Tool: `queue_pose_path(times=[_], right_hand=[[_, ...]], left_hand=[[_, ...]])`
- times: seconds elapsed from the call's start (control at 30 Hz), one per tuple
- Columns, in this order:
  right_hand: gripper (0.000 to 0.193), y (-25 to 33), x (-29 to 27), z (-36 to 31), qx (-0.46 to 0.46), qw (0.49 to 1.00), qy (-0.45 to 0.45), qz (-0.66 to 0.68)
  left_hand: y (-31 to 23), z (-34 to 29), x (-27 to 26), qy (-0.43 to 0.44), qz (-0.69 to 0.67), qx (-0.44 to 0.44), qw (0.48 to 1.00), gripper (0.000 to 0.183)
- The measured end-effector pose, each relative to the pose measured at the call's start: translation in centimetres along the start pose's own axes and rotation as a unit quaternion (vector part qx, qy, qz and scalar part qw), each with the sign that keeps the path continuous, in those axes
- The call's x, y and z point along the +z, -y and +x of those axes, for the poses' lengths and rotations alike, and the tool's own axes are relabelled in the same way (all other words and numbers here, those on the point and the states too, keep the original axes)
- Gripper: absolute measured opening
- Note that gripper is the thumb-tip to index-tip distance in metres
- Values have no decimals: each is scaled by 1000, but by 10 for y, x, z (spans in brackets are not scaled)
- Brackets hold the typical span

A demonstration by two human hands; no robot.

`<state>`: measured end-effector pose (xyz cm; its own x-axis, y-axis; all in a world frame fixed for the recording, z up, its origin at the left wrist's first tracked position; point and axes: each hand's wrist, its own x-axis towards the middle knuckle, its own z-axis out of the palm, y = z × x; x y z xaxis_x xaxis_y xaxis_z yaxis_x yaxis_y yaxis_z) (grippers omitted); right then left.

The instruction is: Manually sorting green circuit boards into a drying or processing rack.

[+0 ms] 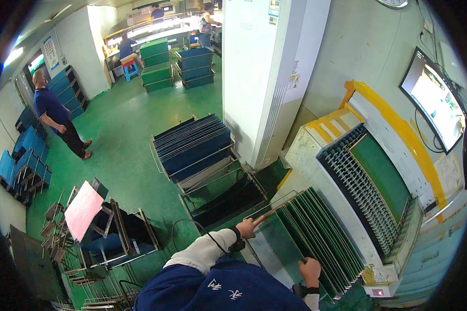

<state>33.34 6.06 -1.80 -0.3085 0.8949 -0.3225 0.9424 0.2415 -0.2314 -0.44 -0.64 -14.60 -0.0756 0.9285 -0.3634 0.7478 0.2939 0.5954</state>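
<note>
1. Green panels (316,236), thin and stood on edge in a slanted row inside a wire rack (275,199), just right of centre at the lower part of the view, close against a pale machine (308,150).
2. Left hand (248,227) at the near left end of the row, index finger stretched out along the top edge of the first panel, remaining fingers curled in; touching, not pinching.
3. Right hand (310,270) lower down, fingers folded over the top edges of panels near the front of the row; clasped on them, though how many cannot be told.
4. White sleeve (205,250) on the left forearm, dark wristband at the cuff, thin black cable looping beside it.
5. Beyond the rack, on the machine, a conveyor of rollers (360,189) carrying one green panel (381,171), yellow trim along the far side.
6. Monitor (436,101) mounted on the wall at upper right.
7. Left of the rack, a cart (194,147) loaded with dark blue panels on the green floor (124,119).
8. Pink sheet (82,210) propped on frames at lower left.
9. Person in dark blue (57,116) standing well apart at far left, beside blue racks.
</note>
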Motion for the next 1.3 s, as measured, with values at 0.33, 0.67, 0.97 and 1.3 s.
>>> queue_pose_path(times=[0.33, 0.67, 0.97, 1.3], right_hand=[[45, 1, -3, -1, -1, 1000, 8, -1], [48, 4, -7, -2, 11, 1000, 23, -2], [30, -7, 6, 4, 9, 1000, -16, 13], [35, -12, 17, 0, -46, 998, -47, 5]], left_hand=[[1, 0, 0, -2, -1, 6, 1000, 108], [-1, 0, -2, 2, 1, 6, 1000, 108], [-1, 0, -1, 2, 7, 1, 1000, 107], [2, -2, 0, -14, 6, 23, 1000, 109]])
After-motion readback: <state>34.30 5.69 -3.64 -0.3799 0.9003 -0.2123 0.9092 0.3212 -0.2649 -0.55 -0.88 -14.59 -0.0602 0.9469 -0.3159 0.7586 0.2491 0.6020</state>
